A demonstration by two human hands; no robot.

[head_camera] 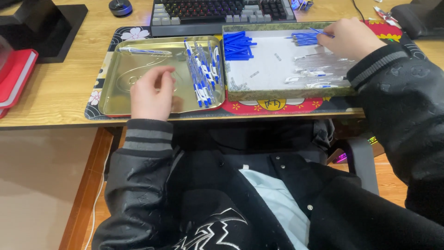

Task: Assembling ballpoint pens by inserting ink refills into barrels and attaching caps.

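A thin blue refill [322, 32] is being pinched between the fingertips of the right hand [349, 38], with its long axis running from about ten o'clock to four o'clock and its free end pointing toward ten o'clock. Just beyond that end, at nine o'clock from the fingers, a small bunch of blue refills [303, 39] is being kept in the far right corner of the box [273, 92]. More blue tubes [238, 45] are being stored at the box's far left corner, lying left to right, well apart from the right hand. Clear pen barrels [319, 74] are being held in a loose heap at six o'clock from the right hand, inside the same box, their long axes also lying roughly left to right.

The left hand [151, 92] is being rested over the near part of the metal tray [113, 99], fingers curled loosely together; whether anything is being held in it cannot be told. At three o'clock from this hand, a row of finished blue-and-white pens [203, 74] is being kept in the tray, long axes running near to far. One more pen [144, 51] is lying crosswise at twelve o'clock. The pinched refill is nearer the right hand; the pens are nearer the left. A keyboard [222, 14] is standing beyond both containers.
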